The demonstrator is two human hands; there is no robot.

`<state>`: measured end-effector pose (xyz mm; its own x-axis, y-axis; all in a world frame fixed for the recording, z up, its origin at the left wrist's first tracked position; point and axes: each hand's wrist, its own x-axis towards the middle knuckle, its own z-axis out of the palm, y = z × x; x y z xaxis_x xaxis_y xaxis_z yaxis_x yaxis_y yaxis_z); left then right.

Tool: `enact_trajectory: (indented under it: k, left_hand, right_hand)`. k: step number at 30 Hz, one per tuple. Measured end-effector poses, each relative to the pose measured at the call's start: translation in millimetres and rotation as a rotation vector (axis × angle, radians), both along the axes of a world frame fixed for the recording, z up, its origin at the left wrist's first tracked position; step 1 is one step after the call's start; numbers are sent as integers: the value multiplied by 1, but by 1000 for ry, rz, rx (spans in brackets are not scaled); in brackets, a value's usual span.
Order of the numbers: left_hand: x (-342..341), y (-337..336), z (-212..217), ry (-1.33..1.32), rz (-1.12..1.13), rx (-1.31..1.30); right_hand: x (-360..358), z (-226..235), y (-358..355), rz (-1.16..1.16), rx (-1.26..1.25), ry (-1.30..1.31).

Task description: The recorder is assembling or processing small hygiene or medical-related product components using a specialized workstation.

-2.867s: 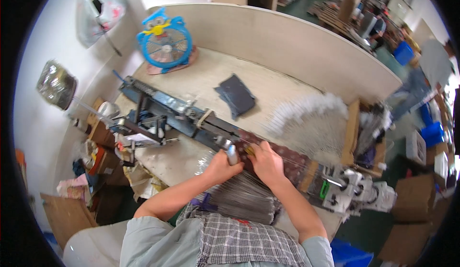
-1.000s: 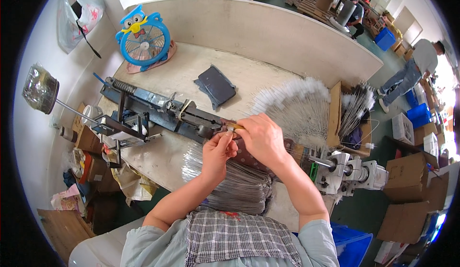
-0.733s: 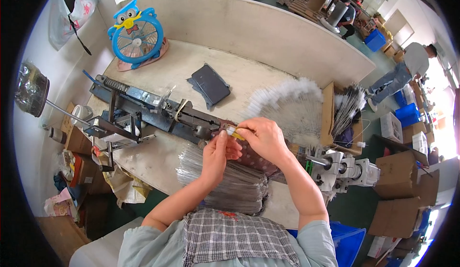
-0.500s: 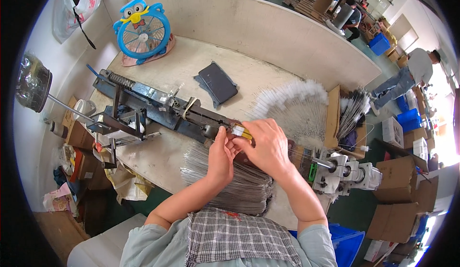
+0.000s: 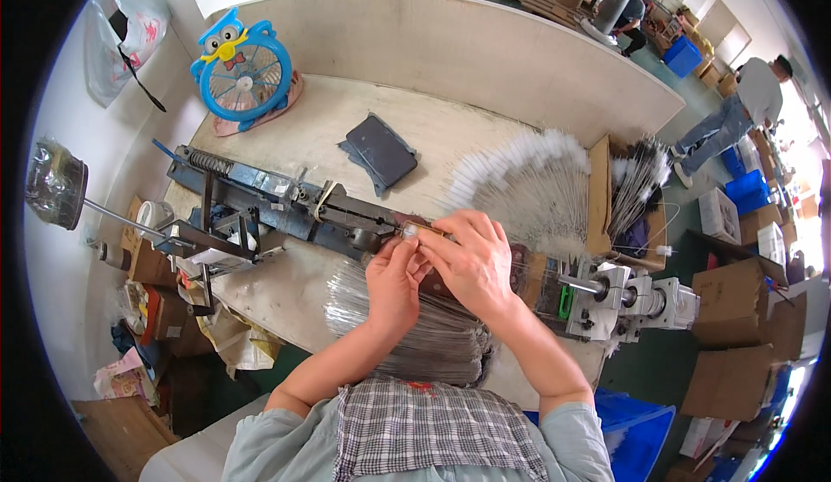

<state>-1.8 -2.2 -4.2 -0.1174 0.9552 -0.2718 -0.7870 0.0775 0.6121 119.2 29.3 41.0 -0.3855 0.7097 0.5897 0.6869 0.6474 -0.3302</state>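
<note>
My left hand [image 5: 395, 281] and my right hand [image 5: 472, 259] meet at the long dark metal bench device [image 5: 346, 212]. Their thumbs and fingertips are pinched close together around a small whitish piece [image 5: 409, 232], too covered to name. A thin yellowish part [image 5: 428, 228] shows beneath the right fingers; how it is fixed is hidden. Just below the hands lies a thick bundle of thin metal wires [image 5: 424, 339], partly behind my left forearm. Beyond my right hand, white-tipped wire brushes [image 5: 528, 175] are spread like a fan on the table.
At the right end stands a motor unit with a shaft [image 5: 636, 305]. A cardboard box [image 5: 599, 196] holds more brushes. A dark flat phone-like slab [image 5: 381, 149] lies on cloth behind the device. A blue toy-shaped fan [image 5: 245, 84] stands far left. Two people are in the background.
My fingertips have drawn together, the right hand shifting slightly left. The yellow-and-white piece seen under the right fingers is now mostly covered. The view has shifted slightly.
</note>
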Motion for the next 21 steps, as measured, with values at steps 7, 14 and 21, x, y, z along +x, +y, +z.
enact_trajectory:
  k: [7, 14, 21]
  left_hand:
    - [10, 1, 7, 44, 6, -32]
    - [5, 0, 5, -39, 11, -33]
    - [3, 0, 0, -83, 17, -69]
  right_hand:
    - [20, -3, 0, 5, -22, 27]
    - [5, -5, 0, 40, -64, 23]
    - [0, -3, 2, 48, -95, 9]
